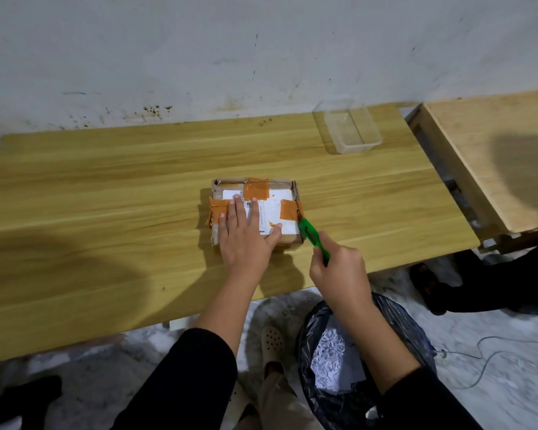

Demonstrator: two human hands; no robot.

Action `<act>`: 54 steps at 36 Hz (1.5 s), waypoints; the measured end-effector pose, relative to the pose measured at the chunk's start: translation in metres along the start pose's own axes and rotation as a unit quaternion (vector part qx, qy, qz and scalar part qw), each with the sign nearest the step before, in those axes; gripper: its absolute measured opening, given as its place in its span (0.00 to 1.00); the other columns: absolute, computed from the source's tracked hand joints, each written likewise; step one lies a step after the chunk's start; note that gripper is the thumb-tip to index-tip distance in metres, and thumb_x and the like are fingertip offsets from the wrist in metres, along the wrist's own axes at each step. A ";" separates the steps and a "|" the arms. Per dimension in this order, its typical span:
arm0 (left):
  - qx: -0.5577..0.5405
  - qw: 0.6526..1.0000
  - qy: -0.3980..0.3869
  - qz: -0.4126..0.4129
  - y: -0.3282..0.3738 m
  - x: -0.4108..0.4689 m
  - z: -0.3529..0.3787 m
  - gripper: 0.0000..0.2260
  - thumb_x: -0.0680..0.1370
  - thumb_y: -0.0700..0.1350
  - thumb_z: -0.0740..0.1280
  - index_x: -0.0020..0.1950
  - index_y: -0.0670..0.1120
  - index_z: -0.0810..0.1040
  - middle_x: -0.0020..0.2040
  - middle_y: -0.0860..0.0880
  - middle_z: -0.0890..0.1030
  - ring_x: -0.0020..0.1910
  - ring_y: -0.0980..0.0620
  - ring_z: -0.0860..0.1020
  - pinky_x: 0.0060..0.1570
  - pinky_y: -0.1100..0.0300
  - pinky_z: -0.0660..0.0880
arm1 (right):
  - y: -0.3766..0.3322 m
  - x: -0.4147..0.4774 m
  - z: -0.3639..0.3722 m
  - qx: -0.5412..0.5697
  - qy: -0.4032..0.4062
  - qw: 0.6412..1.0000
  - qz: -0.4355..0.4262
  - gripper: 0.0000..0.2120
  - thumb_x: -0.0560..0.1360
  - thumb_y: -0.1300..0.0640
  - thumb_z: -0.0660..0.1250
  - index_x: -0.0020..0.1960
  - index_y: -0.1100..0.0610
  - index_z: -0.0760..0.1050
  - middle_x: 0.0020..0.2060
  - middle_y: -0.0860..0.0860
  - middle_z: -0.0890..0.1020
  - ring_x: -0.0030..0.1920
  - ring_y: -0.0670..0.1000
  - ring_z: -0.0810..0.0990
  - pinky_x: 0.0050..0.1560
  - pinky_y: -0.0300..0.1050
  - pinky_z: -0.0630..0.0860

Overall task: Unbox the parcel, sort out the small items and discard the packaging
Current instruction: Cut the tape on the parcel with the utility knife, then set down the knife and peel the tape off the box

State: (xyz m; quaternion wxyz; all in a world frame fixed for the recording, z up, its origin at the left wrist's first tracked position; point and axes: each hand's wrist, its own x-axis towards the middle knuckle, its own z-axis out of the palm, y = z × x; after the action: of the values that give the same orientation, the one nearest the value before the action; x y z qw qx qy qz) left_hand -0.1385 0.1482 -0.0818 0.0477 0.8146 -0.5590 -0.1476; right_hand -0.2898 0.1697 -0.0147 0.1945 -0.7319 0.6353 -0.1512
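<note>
Black sleeves (pixel 184 383) are seen nearest, with the left hand (pixel 246 237) laid flat, fingers straight, on the orange-taped parcel (pixel 280 193) at the middle of the wooden table (pixel 106 197), while a green cutter (pixel 309 234) is gripped by the right hand (pixel 339 274), its tip set against the parcel's right edge, a clear tub (pixel 348 128) beyond.

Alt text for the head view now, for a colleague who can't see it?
A left hand presses flat on a small brown cardboard parcel on a wooden table, while the right hand grips a green plastic cutter, its tip at the orange tape on the parcel's right edge. A clear plastic tub sits beyond; a black-bagged bin stands below.
</note>
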 end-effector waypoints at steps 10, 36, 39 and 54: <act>0.010 0.999 0.003 0.044 -0.027 0.018 -0.014 0.34 0.76 0.68 0.46 0.77 0.51 0.47 0.78 0.47 0.44 0.77 0.51 0.43 0.74 0.53 0.41 | 0.030 -0.002 -0.013 0.284 0.092 0.947 0.120 0.17 0.76 0.59 0.64 0.64 0.56 0.73 0.30 0.50 0.80 0.20 0.44 0.64 0.20 0.36 0.59; -0.356 0.906 0.126 -0.191 -0.065 0.027 -0.020 0.28 0.82 0.46 0.53 0.76 0.38 0.42 0.77 0.39 0.52 0.74 0.41 0.57 0.70 0.52 0.61 | 0.009 0.072 0.047 0.503 -0.097 0.841 0.173 0.21 0.81 0.63 0.52 0.73 0.54 0.57 0.38 0.50 0.76 0.33 0.49 0.69 0.36 0.42 0.66; -0.337 0.914 0.119 -0.192 -0.076 0.055 -0.022 0.27 0.81 0.47 0.51 0.76 0.42 0.42 0.74 0.42 0.62 0.68 0.41 0.67 0.63 0.52 0.68 | 0.015 0.100 0.055 0.496 -0.119 0.841 0.178 0.23 0.81 0.64 0.52 0.74 0.53 0.55 0.41 0.50 0.77 0.34 0.50 0.70 0.36 0.43 0.66; -0.347 0.929 0.079 -0.101 -0.070 0.193 -0.050 0.22 0.79 0.37 0.46 0.73 0.45 0.55 0.62 0.25 0.66 0.41 0.40 0.77 0.40 0.63 0.79 | 0.016 0.282 0.078 0.334 -0.053 0.928 0.156 0.22 0.81 0.61 0.51 0.74 0.55 0.55 0.69 0.55 0.69 0.65 0.54 0.70 0.64 0.44 0.67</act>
State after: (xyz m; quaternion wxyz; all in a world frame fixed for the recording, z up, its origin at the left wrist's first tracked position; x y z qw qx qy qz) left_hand 0.0034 -0.0084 -0.0870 0.3559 0.8084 -0.3820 -0.2717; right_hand -0.2253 -0.1036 -0.0980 0.4820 -0.5229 0.6434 -0.2834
